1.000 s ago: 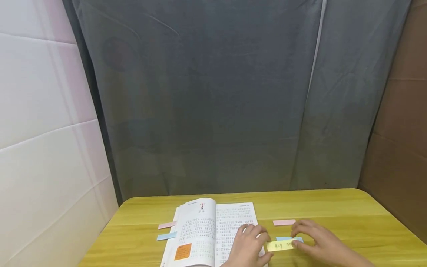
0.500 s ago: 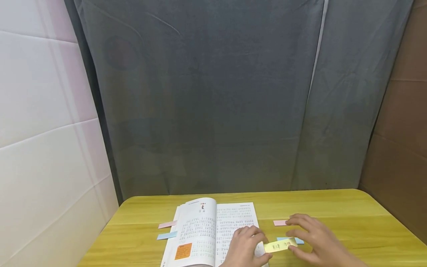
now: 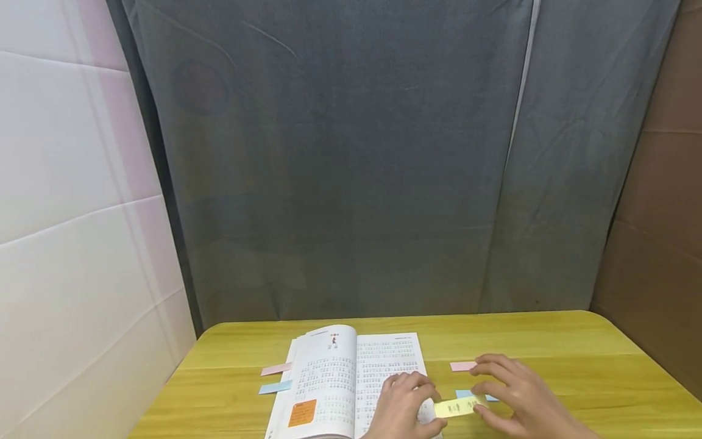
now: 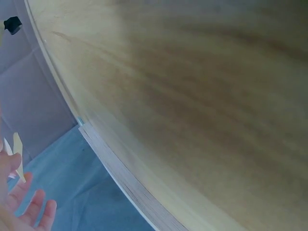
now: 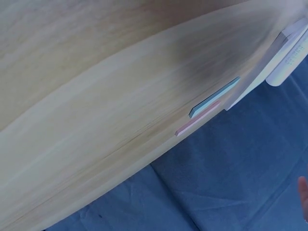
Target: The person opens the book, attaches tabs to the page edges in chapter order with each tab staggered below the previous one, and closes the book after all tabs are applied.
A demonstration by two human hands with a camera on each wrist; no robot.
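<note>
Left hand [image 3: 403,407] and right hand [image 3: 512,393] each pinch one end of the yellow sticky strip [image 3: 460,406] (handwritten), held between them; we see the open book [image 3: 342,381] under our left hand, on the worktop [image 3: 576,372].

Soft, even light is filling the head view, w/ faint shadows. Both wrist views are blurring the bench [image 4: 202,96], warping at edges.

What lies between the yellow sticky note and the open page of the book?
Only the left hand, which lies on the book and grips one end of the yellow sticky note. The right hand holds the other end.
</note>
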